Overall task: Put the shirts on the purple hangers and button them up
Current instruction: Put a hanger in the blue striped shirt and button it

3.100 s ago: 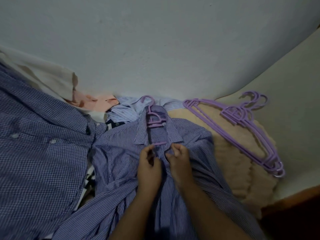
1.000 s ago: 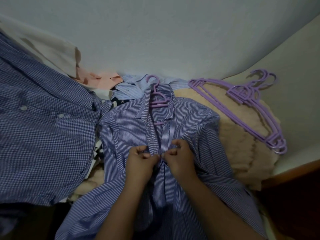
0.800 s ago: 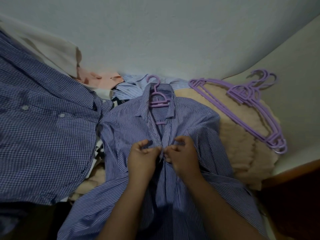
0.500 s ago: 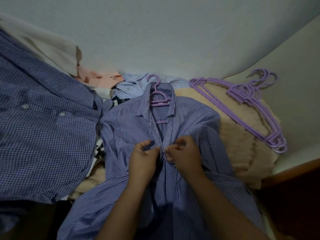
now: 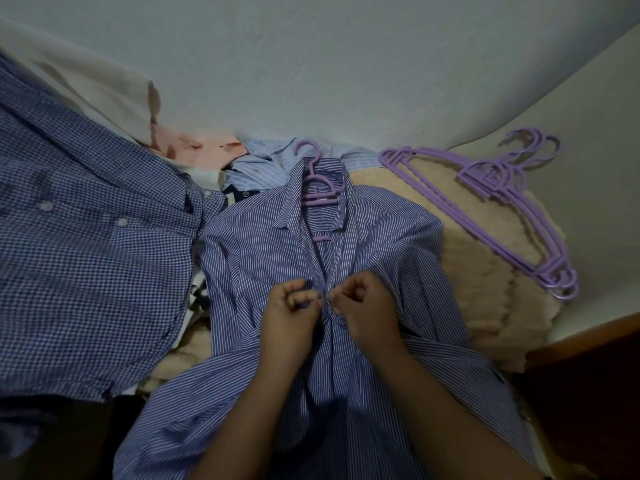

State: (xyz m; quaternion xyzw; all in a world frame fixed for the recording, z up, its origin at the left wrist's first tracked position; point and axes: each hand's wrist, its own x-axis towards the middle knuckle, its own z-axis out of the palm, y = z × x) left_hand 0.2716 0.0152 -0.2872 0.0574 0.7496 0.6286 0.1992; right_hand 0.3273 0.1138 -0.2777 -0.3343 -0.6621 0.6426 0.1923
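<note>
Bedding [image 5: 485, 265], cream and fleecy, spread against pale wall, carrying all garments. Checked shirt [image 5: 86, 254] laid flat at left, unbuttoned state not readable. Striped shirt [image 5: 259, 258] at centre, already mounted on purple hanger [image 5: 320, 194], hook protruding above collar; collar opening unfastened, placket gaping down to hands. Spare purple hangers [image 5: 502, 209] stacked at right, well apart from striped shirt. Pink garment [image 5: 207, 152] and pale blue garment [image 5: 263, 164] bunched behind, near wall.

Left hand [image 5: 289, 313] and right hand [image 5: 363, 308] brought knuckle to knuckle at mid-chest on placket, each pinching one front edge, fingers curled on cloth. Compared with three seconds ago: working point shifted lower on placket, away from collar; over last second, grip nearly unchanged, thumbs slightly reworked. Button itself hidden between fingertips; fastened or not, cannot tell.

Judged stage: buttoning of first shirt under way, mid-placket; lower buttons, top button and remaining shirts outstanding.
</note>
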